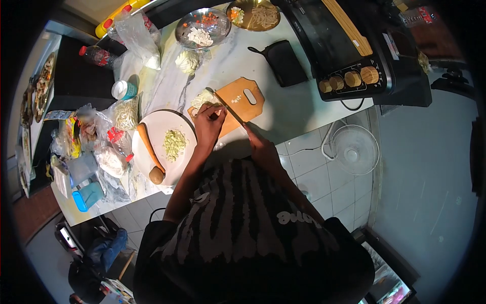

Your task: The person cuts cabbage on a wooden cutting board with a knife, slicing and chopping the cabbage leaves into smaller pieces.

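A wooden cutting board (254, 105) with an oval handle hole lies before me on the marble-patterned table. At its left end is a piece of cabbage (204, 97). My left hand (209, 123) presses down on the cabbage with its fingers curled. My right hand (262, 146) is wrapped round the handle of a knife (229, 108), whose blade slants across the board beside the cabbage. A few pale chopped bits (236, 99) lie on the board past the blade. On my left, a large white plate (174, 119) holds chopped pale green vegetable (174, 145) and a wooden spoon (149, 145).
Behind the board are another cabbage piece (187, 62), a metal bowl (221, 36) and a metal plate (248, 23) of cut food. A black pouch (284, 63) and a black electric cooker (349, 76) stand right. Bags, bottles and a jar (120, 90) crowd the left.
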`<state>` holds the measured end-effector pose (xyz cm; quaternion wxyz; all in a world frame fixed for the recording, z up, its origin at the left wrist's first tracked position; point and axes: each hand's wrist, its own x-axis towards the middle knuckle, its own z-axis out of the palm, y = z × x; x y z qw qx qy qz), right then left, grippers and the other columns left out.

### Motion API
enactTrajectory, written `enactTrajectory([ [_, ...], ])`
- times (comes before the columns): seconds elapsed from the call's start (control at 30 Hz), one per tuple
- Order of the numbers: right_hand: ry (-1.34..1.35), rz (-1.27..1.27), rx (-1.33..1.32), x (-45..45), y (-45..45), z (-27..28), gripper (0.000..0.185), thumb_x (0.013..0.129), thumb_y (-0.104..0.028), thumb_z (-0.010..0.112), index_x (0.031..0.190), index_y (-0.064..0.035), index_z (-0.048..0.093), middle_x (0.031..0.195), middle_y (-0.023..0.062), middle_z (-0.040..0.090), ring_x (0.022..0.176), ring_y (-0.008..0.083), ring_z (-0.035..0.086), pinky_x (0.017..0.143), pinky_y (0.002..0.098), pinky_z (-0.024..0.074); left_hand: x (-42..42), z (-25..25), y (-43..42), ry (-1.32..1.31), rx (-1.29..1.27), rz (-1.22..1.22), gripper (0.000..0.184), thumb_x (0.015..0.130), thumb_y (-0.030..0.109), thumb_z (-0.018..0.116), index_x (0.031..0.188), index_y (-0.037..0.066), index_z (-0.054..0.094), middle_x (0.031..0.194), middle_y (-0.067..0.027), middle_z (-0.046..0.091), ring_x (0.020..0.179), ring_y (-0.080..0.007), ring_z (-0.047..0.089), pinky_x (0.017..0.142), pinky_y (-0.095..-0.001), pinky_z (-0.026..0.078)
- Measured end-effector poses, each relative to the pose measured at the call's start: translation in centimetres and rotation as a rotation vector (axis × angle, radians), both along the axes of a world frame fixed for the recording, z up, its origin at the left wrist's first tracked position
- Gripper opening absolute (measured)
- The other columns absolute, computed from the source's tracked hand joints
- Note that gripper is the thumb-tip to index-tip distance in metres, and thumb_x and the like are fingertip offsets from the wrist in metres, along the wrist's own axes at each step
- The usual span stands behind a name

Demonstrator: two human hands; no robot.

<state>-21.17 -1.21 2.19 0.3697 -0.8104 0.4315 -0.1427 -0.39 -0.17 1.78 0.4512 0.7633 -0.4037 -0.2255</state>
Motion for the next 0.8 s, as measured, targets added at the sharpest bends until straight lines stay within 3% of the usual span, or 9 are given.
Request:
enactTrajectory([
  [0.13,-0.066,-0.029,-0.138,-0.2,-0.1,-0.5,0.053,0.096,-0.01,0.054,0.148,-0.0196,0.049,0.086,0.0229,0.064,0.07,0.0428,0.067,0.063,0.0502,0.0563,-0.3,0.4,-0.3,-0.056,0.014,-0.016,0.015,0.086,0.016,0.077,0.098,0.008,0.079,0.08,-0.0083,0.061,0.065,-0.0157,0.058,0.061,-0.0299,0.045],
  [0.27,-0.037,-0.037,-0.11,-0.5,-0.1,-0.3,0.055,0.097,-0.009,0.054,0.15,-0.0195,0.047,0.087,0.023,0.064,0.071,0.0428,0.066,0.063,0.0493,0.0563,-0.5,0.4,-0.6,-0.028,0.003,-0.026,0.014,0.087,0.017,0.077,0.099,0.009,0.08,0.079,-0.0078,0.06,0.065,-0.0158,0.058,0.06,-0.0301,0.044],
  [0.43,-0.164,-0.045,-0.109,-0.4,-0.1,-0.1,0.053,0.097,-0.009,0.053,0.148,-0.0184,0.049,0.091,0.0245,0.064,0.079,0.0437,0.066,0.069,0.0493,0.0559,-0.5,0.1,-0.7,-0.103,-0.05,-0.01,0.018,0.086,0.017,0.079,0.1,0.006,0.078,0.077,-0.0073,0.059,0.065,-0.0159,0.058,0.061,-0.03,0.045],
  [0.8,-0.134,0.003,0.008,-0.3,-0.4,0.6,0.049,0.098,-0.009,0.052,0.146,-0.0144,0.05,0.108,0.0281,0.065,0.096,0.0456,0.065,0.08,0.0494,0.0556,-0.3,1.1,-0.2,-0.004,0.01,-0.026,0.02,0.084,0.015,0.078,0.1,0.003,0.078,0.085,-0.0103,0.067,0.072,-0.0179,0.063,0.066,-0.0296,0.049],
])
